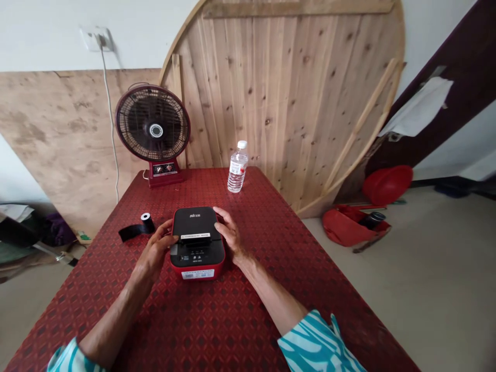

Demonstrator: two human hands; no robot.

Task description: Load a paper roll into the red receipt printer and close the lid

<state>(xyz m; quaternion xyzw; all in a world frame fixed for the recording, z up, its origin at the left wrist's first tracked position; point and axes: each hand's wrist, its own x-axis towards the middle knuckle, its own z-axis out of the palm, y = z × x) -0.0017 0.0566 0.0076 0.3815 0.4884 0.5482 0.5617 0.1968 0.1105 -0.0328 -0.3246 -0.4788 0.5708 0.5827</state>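
Printer [197,244], long axis running away, buttons [197,257] nearest, left hand [154,253] and right hand [231,238] half curled, holding sides

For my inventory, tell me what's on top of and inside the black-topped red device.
On top of the device are a white label strip, pale lettering and small markings. The black cover hides the inside.

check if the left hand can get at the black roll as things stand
Probably yes: the black roll stands on the table close beside the left hand, with nothing visible between them. That hand is on the red-and-black device, so it would likely have to leave it first.
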